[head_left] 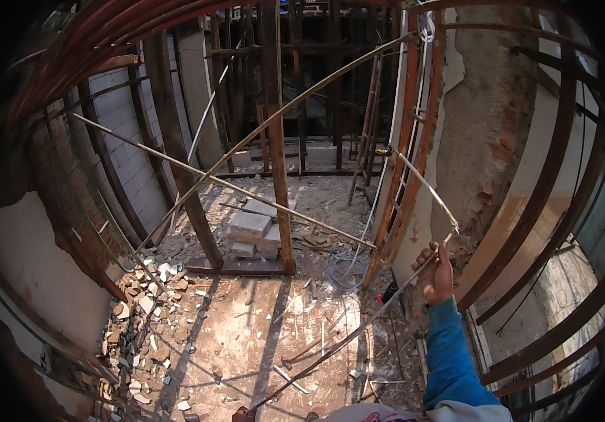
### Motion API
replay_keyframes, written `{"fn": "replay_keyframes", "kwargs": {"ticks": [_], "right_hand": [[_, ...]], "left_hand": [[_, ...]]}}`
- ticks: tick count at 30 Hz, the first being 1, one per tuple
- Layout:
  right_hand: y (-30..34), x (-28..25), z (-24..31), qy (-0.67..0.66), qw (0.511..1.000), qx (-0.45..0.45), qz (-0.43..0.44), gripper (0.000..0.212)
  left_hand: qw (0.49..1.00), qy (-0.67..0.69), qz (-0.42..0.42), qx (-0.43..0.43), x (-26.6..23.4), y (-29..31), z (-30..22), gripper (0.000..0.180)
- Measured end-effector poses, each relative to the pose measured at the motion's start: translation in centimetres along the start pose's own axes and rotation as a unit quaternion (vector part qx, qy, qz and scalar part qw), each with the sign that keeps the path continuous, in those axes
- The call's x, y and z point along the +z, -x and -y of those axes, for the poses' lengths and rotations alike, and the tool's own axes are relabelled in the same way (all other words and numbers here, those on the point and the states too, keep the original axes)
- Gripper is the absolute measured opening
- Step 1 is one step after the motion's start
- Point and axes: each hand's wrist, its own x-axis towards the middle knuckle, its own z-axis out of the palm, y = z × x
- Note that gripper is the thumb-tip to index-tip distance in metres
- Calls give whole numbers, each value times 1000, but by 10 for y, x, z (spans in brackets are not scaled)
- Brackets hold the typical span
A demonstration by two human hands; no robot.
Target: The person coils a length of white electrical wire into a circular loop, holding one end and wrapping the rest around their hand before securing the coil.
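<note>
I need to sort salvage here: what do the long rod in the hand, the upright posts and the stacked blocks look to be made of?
The rod held by the right hand looks like metal: thin, dull grey, slightly bowed. The upright posts look like rusted steel, judging by their brown, matt surface, though painted timber is possible. The stacked blocks look like pale grey concrete or stone with a rough finish.

No packages, labels, signs or screens visible

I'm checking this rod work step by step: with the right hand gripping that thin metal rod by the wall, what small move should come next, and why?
Probably steady the thin metal rod before shifting it. The right hand grips it near its upper end beside the rough wall, while its lower end reaches the rubble-strewn floor. The left hand is out of view, so the long rod has only one hold.
</note>
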Motion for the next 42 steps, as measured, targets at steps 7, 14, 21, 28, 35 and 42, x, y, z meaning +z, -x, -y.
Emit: {"fn": "replay_keyframes", "kwargs": {"ticks": [7,14,21,28,35,42], "right_hand": [[-18,-43,-60,-16,993,4,-121,32],[-103,-150,-54,-127,959,61,-244,39],[-104,-193,-48,-45,952,13,-303,44],[-40,-170,-80,-191,925,92,-314,53],[-33,-263,-83,-102,936,85,-325,31],[-92,-287,-44,-120,945,70,-296,34]], "left_hand": [[998,29,-21,48,-6,49,4,42],[996,14,-39,74,-76,64,-79,32],[966,-180,-41,179,-187,42,-146,37],[982,-159,65,81,-164,-21,-195,49],[956,-80,235,159,-119,0,-267,55],[916,-17,375,142,-109,42,-326,63]]}}
